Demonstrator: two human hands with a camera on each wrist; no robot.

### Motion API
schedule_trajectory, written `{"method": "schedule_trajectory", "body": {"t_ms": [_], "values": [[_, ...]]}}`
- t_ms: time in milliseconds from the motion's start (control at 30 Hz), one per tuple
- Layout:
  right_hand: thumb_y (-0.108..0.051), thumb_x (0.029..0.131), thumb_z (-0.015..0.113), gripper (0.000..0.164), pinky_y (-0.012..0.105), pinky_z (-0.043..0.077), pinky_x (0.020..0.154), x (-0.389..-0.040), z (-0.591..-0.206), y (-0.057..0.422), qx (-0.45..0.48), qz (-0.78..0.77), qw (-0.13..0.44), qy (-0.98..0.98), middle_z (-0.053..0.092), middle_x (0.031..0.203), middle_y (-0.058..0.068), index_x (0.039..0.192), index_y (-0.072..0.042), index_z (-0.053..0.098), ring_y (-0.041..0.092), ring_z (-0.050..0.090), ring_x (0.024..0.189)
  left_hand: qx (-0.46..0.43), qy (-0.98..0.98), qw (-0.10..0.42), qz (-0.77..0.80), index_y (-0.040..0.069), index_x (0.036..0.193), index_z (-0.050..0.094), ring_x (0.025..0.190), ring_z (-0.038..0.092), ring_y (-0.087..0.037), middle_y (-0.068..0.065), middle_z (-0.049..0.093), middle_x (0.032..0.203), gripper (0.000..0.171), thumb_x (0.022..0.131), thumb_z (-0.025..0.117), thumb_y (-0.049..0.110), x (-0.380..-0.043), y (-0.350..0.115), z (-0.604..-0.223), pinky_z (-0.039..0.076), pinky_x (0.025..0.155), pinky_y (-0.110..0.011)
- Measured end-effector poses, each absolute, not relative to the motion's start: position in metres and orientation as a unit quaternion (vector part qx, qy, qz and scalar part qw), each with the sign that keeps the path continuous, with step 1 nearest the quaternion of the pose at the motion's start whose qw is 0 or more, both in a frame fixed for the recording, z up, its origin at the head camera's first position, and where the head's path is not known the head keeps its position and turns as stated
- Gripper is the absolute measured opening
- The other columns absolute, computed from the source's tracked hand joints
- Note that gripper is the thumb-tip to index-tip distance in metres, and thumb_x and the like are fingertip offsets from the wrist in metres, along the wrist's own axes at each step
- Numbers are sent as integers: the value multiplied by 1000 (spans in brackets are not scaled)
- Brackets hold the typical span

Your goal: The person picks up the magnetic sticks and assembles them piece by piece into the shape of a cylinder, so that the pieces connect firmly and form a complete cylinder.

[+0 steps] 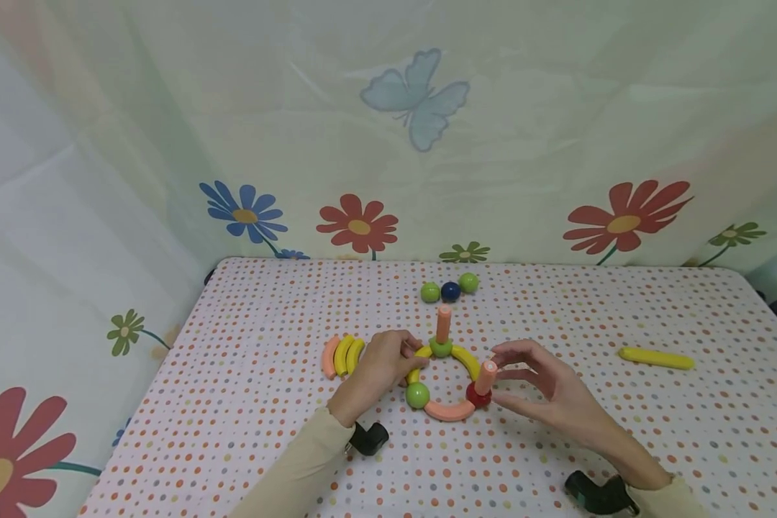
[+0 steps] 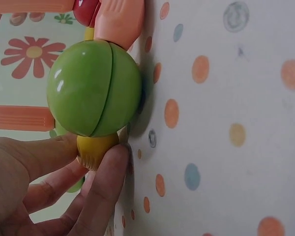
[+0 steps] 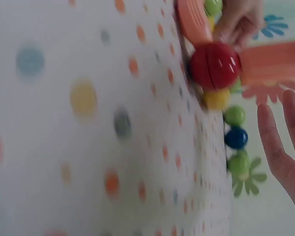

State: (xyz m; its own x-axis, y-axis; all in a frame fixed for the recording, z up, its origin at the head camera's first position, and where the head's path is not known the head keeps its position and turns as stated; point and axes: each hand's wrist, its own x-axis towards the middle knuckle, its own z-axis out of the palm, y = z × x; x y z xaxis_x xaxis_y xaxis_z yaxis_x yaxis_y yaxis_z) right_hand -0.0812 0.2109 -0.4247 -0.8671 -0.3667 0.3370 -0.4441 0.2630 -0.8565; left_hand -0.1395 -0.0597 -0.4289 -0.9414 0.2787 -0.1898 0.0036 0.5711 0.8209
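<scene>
A ring of toy pieces lies on the dotted table. On its left side my left hand (image 1: 378, 365) pinches a yellow curved piece (image 2: 96, 147) between thumb and fingers, beside a green ball (image 1: 417, 395). A salmon curved piece (image 1: 450, 411) links that ball to a red ball (image 3: 214, 65), which bears an upright salmon stick (image 1: 487, 378). My right hand (image 1: 553, 396) is beside this stick, fingers spread and apart from it in the right wrist view. At the back, another green ball (image 1: 440, 350) carries a second upright stick (image 1: 444, 324); a yellow curve (image 1: 467, 361) runs from it toward the red ball.
Left of the ring lie a salmon curved piece (image 1: 329, 357) and two yellow curved pieces (image 1: 344, 355). Behind it sit two green balls (image 1: 430, 291) and a dark blue ball (image 1: 450, 291). A straight yellow stick (image 1: 657, 358) lies far right on the tablecloth (image 1: 265, 316).
</scene>
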Motion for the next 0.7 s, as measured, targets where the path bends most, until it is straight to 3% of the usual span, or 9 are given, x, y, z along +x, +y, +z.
{"method": "schedule_trajectory", "body": {"t_ms": [167,300,367,433,533,700], "values": [[17,88,73,40,13,50,91,-90,-422,254,211,469,114,-850,66,116,-3,123,1,66,-2,60,107,73,872,154,459,-2,112,73,55,57,-9,-1,63,83,22,93,80,8,-140,-58,-429,53,50,-22],[19,81,77,39,1,40,87,-102,-430,303,172,355,165,-904,66,110,1,115,0,71,-12,52,104,66,871,158,461,-2,113,73,55,58,-10,-1,63,84,23,93,80,8,-140,-59,-431,53,50,-23],[20,77,80,41,17,51,89,-106,-433,326,150,291,161,-931,64,108,13,113,2,72,3,57,105,65,870,157,464,-2,111,73,55,58,-11,-2,63,84,22,93,80,8,-140,-61,-432,54,50,-24],[17,77,80,40,40,56,90,-109,-436,345,118,247,129,-953,60,109,23,114,6,71,24,59,105,62,868,158,467,-2,110,73,56,59,-11,-3,62,84,21,93,81,8,-140,-62,-431,55,51,-25],[13,79,79,40,73,43,82,-110,-441,366,69,205,75,-973,53,112,33,117,11,67,54,52,103,58,867,159,469,-1,109,73,57,58,-12,-3,62,84,21,92,81,8,-139,-63,-430,56,51,-25],[11,81,79,38,70,46,80,-105,-444,385,11,190,54,-980,56,105,31,116,14,66,53,54,95,54,867,168,466,0,109,73,57,58,-12,-2,63,85,21,92,82,10,-139,-60,-429,55,52,-25]]}}
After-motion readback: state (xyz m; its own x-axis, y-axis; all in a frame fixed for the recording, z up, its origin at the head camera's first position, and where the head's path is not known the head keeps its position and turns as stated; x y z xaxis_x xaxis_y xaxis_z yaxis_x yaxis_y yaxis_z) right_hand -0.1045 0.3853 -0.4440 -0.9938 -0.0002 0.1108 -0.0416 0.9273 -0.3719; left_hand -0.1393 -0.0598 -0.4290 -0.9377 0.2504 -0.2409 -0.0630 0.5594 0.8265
